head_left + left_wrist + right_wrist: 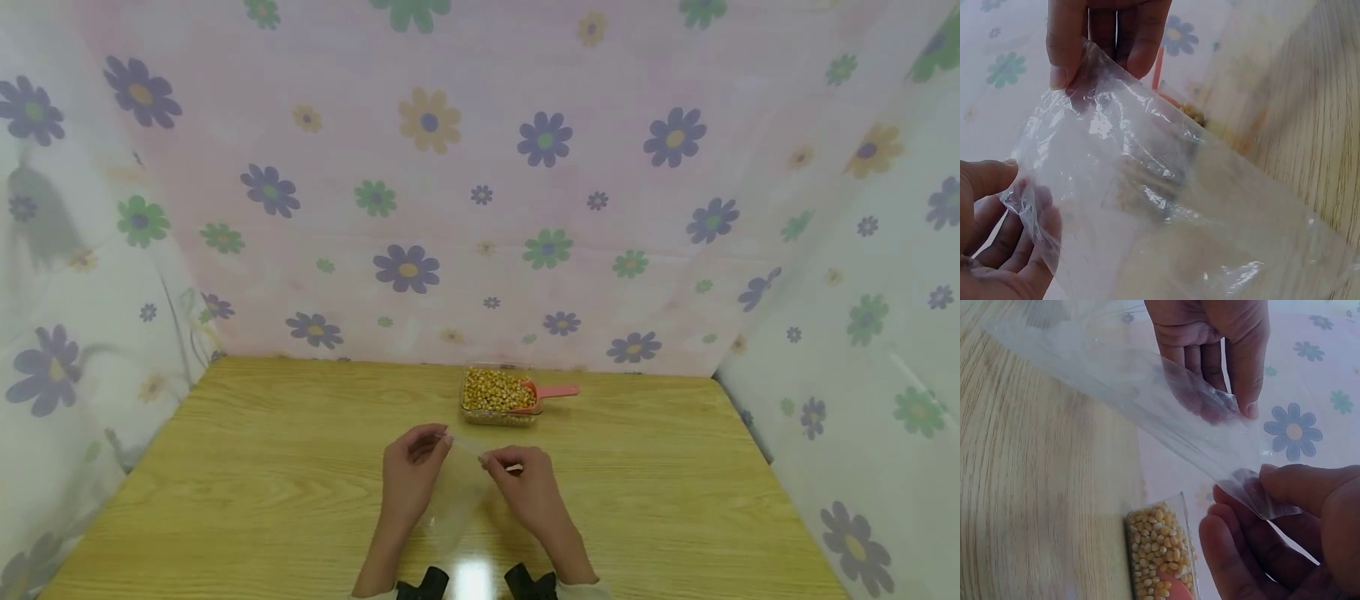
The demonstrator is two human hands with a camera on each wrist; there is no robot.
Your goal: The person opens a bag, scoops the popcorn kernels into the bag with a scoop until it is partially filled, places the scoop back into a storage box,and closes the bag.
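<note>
A clear plastic bag [1147, 162] hangs between both hands above the table. My left hand [411, 471] pinches one upper corner of it between thumb and fingers. At the opposite corner, my right hand [528, 487] pinches the film in the same way, as the right wrist view shows closely. The bag [1147, 400] looks flat, with nothing visible inside. Beyond the hands stands a clear rectangular container [498, 419] filled with yellow corn kernels [491, 387]. A pink scoop [558, 391] lies in the kernels, its handle sticking out over the right side.
The wood-grain table [285, 467] stretches out on both sides of the hands. Behind it and at the sides hangs a flower-patterned cloth [480, 167]. Two black objects [429, 582] show near the wrists at the bottom edge.
</note>
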